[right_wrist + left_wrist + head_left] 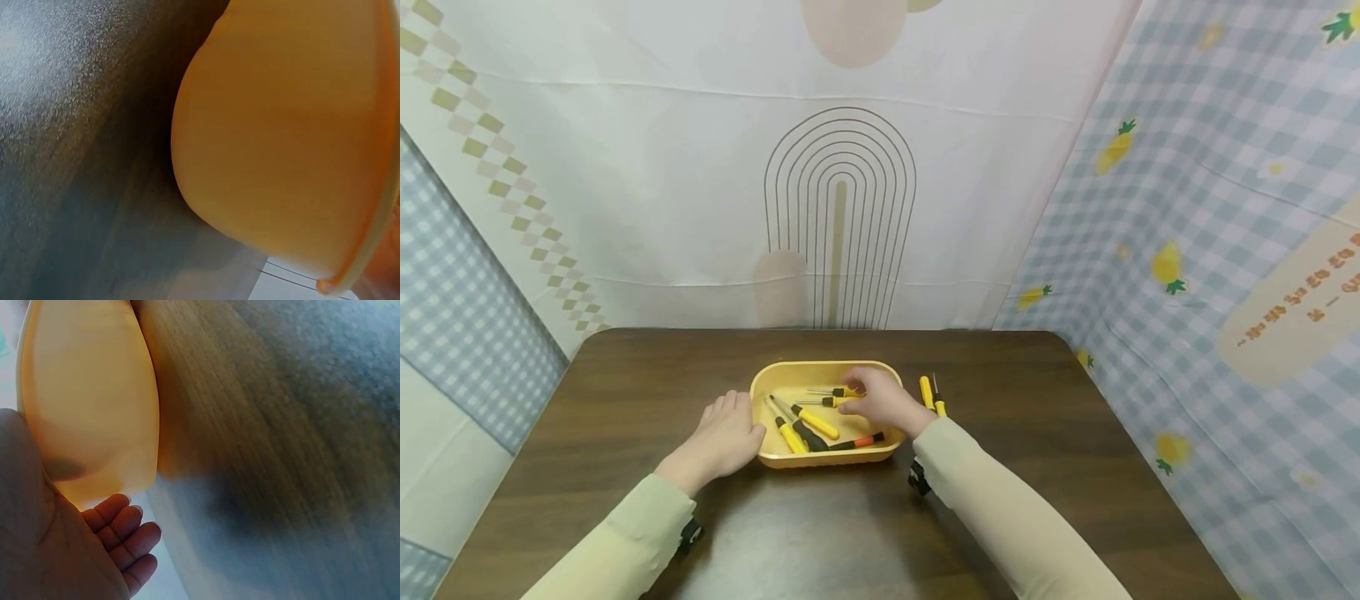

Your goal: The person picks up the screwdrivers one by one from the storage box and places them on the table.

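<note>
A yellow plastic bin (820, 459) on the table holds several screwdrivers. My left hand (727, 432) lies against the bin's left end, its fingers loosely bent beside the wall (94, 394). My right hand (880, 400) reaches over the right side into the bin. Its thumb and fingers stand apart around the yellow handles of two small screwdrivers (829, 402), whose shafts point left. Also inside are a yellow-handled screwdriver (817, 422), a black-handled one (809, 437), another yellow one (791, 436) and a red-and-black one (859, 442). In the right wrist view the bin's wall (281, 137) hides most of the hand.
Two yellow-handled screwdrivers (927, 393) lie on the dark wooden table (1015, 417) to the right of the bin, close by the right wrist. A patterned cloth (700, 183) hangs behind the table, and a checked one (1210, 250) hangs along its right side.
</note>
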The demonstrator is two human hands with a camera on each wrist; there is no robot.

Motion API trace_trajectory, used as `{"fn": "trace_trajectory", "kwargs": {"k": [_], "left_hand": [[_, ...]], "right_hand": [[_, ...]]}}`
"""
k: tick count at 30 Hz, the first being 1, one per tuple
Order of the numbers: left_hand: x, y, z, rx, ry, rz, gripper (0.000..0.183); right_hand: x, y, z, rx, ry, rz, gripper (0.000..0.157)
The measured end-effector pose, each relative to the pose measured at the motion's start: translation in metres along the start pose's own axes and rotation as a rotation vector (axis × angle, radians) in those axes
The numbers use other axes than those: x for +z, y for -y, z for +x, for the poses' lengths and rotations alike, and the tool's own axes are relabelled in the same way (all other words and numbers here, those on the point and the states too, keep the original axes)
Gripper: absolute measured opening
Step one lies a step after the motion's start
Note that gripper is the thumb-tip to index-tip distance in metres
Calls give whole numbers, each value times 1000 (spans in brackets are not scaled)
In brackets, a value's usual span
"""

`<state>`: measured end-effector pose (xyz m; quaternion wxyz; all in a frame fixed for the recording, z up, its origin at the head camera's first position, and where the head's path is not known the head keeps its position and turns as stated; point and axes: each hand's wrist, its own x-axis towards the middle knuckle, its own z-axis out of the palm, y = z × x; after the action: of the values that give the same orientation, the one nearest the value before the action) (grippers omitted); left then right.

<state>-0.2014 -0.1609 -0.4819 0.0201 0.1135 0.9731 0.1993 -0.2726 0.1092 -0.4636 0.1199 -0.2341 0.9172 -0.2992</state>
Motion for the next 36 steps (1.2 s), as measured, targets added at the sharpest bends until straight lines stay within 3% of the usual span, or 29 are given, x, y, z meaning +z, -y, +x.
{"fn": "trace_trajectory", "kwargs": {"k": [15, 25, 36], "left_hand": [[1, 1, 2, -8, 2, 8, 39], [-1, 0, 1, -15, 5, 10, 39], [1, 1, 2, -11, 10, 6, 40]], "right_hand": [[6, 1, 0, 48, 27, -70, 46], [10, 1, -2, 48, 38, -41, 43], [13, 3, -3, 47, 22, -96, 31]]}}
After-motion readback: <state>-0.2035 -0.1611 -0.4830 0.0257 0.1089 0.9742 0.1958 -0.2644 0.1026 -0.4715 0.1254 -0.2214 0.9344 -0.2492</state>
